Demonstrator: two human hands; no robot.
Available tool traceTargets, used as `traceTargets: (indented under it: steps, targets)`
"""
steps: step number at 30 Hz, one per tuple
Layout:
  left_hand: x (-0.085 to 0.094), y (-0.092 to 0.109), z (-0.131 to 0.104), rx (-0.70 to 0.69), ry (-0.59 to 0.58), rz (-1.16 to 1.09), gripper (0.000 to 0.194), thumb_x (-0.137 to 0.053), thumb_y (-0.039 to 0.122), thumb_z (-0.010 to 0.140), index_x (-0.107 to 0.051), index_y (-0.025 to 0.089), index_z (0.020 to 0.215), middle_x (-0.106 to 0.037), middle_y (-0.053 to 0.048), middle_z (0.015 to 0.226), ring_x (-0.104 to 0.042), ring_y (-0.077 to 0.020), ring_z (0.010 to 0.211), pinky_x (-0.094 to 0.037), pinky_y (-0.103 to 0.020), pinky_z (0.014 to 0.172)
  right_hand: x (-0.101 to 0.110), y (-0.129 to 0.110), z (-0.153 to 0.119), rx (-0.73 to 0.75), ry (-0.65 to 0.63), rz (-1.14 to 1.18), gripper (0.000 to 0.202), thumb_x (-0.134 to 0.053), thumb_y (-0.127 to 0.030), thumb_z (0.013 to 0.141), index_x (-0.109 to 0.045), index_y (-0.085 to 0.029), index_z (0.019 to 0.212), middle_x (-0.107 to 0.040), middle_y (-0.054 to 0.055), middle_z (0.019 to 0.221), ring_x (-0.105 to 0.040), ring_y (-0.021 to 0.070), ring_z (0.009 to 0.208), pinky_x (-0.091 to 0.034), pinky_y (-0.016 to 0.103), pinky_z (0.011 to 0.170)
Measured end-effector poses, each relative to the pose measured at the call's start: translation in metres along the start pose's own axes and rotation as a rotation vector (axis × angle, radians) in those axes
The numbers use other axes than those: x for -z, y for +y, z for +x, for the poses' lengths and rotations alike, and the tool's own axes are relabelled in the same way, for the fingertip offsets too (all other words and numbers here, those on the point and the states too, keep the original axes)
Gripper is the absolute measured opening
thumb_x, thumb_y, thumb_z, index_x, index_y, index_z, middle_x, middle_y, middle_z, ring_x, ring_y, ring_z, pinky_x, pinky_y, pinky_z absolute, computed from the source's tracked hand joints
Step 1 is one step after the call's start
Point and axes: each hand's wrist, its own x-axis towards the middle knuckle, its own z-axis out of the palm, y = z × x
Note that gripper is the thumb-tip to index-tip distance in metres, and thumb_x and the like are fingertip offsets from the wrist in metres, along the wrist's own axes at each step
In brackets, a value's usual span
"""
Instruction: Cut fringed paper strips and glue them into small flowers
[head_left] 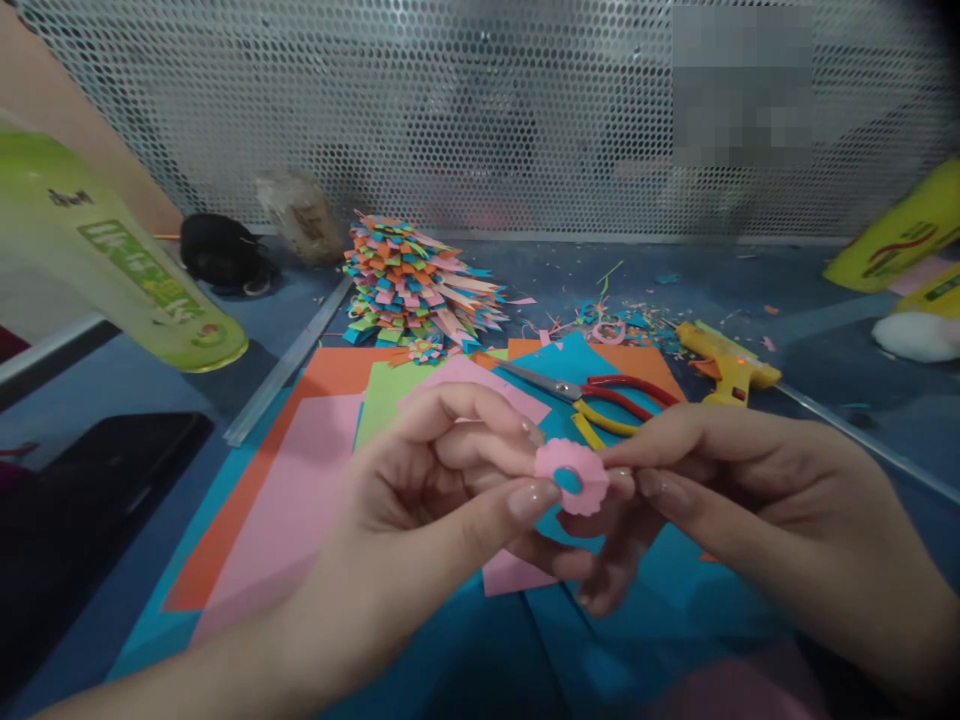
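Note:
A small pink paper flower [594, 492] with a scalloped edge and a blue round centre [568, 480] is held up in front of me. My left hand [442, 500] pinches its left side between thumb and fingers. At the opposite edge, my right hand [735, 500] has its fingertips closed on the rim. Behind the hands, scissors [562, 388] with red and yellow handles lie on coloured paper. Under the hands are sheets in pink [292, 480], orange [217, 540], green [375, 410] and blue [660, 590].
Further back stands a cone of folded multicoloured paper strips [409, 285], beside paper scraps [622, 325]. A yellow glue gun [724, 365] lies at right, with yellow bottles [900, 235] beyond. To the left are a green bottle [127, 260], a glue stick [292, 365] and a black phone [112, 480]. Perforated metal [480, 120] borders the back.

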Motion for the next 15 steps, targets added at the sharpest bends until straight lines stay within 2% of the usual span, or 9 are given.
traceTargets:
  steps: [6,11,13,15]
  targets:
    - [0.0021,0.0000,0.0005,0.038,0.000,-0.033,0.015,-0.062,0.009,0.078,-0.059,0.021,0.085,-0.072,0.006,0.073,-0.068,-0.0129,0.055,-0.061,-0.025,0.054,0.0055,0.0004,-0.0044,-0.031,0.024,-0.190,0.011,-0.054,-0.017,0.086,-0.065,-0.018,0.090,-0.072,0.000,0.073,-0.069,0.0145,0.057,-0.061,0.023,0.054]
    - [0.0003,0.0006,0.0024,0.076,0.003,-0.094,0.013,-0.062,0.009,0.078,-0.061,0.021,0.083,-0.072,0.005,0.074,-0.068,-0.0113,0.058,-0.059,-0.019,0.052,-0.0001,0.0011,-0.0015,0.031,0.081,-0.231,0.015,-0.055,-0.009,0.081,-0.064,-0.020,0.084,-0.071,-0.004,0.072,-0.068,0.0112,0.055,-0.059,0.017,0.052]
    - [0.0005,0.0008,0.0029,0.075,0.007,-0.118,0.012,-0.061,0.008,0.078,-0.061,0.020,0.083,-0.072,0.006,0.073,-0.067,-0.0099,0.057,-0.059,-0.019,0.052,-0.0011,0.0017,-0.0016,0.093,0.131,-0.331,0.019,-0.055,-0.006,0.079,-0.063,-0.022,0.084,-0.070,-0.006,0.076,-0.068,0.0089,0.059,-0.059,0.014,0.056]
    - [0.0013,0.0012,0.0031,0.067,0.019,-0.121,0.012,-0.061,0.008,0.078,-0.062,0.019,0.083,-0.071,0.007,0.072,-0.068,-0.0102,0.059,-0.060,-0.018,0.051,0.0020,0.0035,-0.0069,0.174,0.211,-0.546,0.023,-0.059,-0.008,0.077,-0.063,-0.027,0.088,-0.070,-0.006,0.085,-0.069,0.0103,0.071,-0.059,0.018,0.068]
